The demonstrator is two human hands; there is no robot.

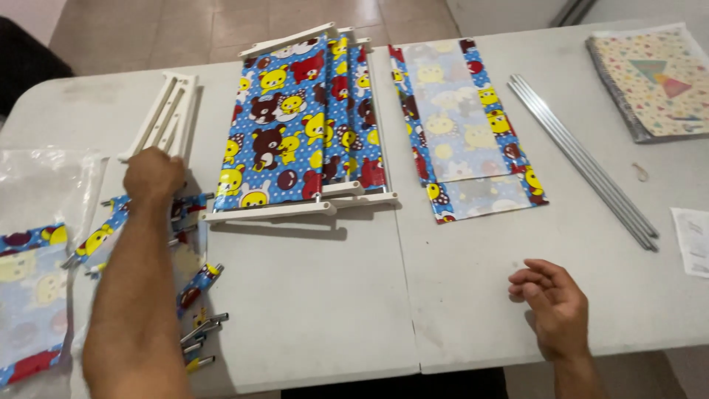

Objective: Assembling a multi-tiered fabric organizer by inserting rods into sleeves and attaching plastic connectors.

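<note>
While right hand (555,304) rests idle, fingers loosely curled, empty, near front edge of white table (332,295), left hand (153,174) reaches to left side, closing on patterned fabric-wrapped tubes (193,288) scattered there. Beyond: white plastic frame pieces (166,111); folded cartoon-print shelf panels (303,125) mid-table; metal rods (583,159), notebook (653,77) far right corner.

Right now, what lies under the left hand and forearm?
Short metal tubes wrapped in cartoon-print fabric lie beneath the left hand on the white table. The forearm hides how many there are.
</note>
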